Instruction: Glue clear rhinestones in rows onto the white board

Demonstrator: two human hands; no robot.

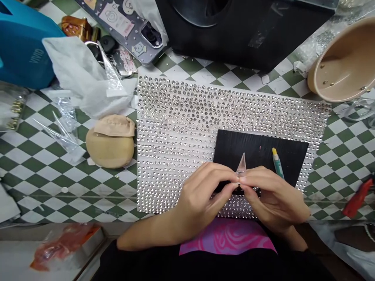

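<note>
A small clear cone (241,164) points away from me, its wide end pinched between the fingertips of both hands. My left hand (205,191) is closed on its left side, and my right hand (271,195) grips it from the right, with the fingertips meeting. Under the hands lies a black board (246,146) on a rhinestone-studded sheet (172,156). A teal crayon-like stick with a yellow tip (277,162) rests on the board just beyond my right hand. The exact spot where the fingers press the cone is partly hidden.
A round tan pad (110,150) sits left of the sheet, beside clear cones (60,136) and a white plastic bag (73,74). A phone (125,27) and a black box (234,35) stand behind. At right are a beige cup (345,66) and a red-handled tool (357,199).
</note>
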